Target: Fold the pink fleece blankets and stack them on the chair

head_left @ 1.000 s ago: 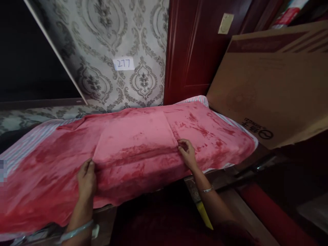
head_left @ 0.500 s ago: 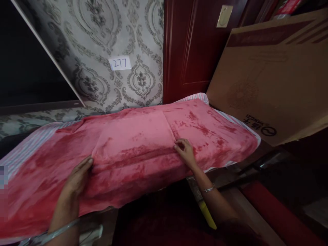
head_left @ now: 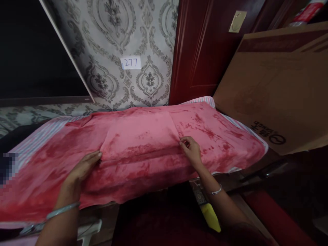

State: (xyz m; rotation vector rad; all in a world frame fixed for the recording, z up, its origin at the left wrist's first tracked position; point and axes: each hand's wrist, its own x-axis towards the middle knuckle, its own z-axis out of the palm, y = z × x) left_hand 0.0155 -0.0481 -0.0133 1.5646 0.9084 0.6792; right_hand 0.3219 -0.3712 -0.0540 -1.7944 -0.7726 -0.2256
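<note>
A pink plush cloth point(head_left: 146, 164) with darker red brushed patches covers a long surface in front of me. In its middle lies a folded, smoother, lighter rectangular section point(head_left: 138, 128) with a straight right edge. At the near left corner of this section is my left hand point(head_left: 85, 165), its fingers nearly straight and pressed together on the cloth's edge; its thumb is partly hidden. My right hand point(head_left: 191, 150) pinches the near right corner of the section between thumb and forefinger, the other fingers curled. Both wrists wear bangles.
Under the plush cloth shows a striped sheet point(head_left: 43, 136). A dark screen point(head_left: 38, 51) stands at the back left, against patterned wallpaper with a number card point(head_left: 131, 63). A large cardboard box point(head_left: 282, 85) leans at the right, beside a dark red door point(head_left: 200, 48). Something yellow point(head_left: 211, 217) hangs below my right forearm.
The view has shifted a little, so the scene sits further right. Both hands stay at the near corners of the folded section, and the cloth looks almost the same.
</note>
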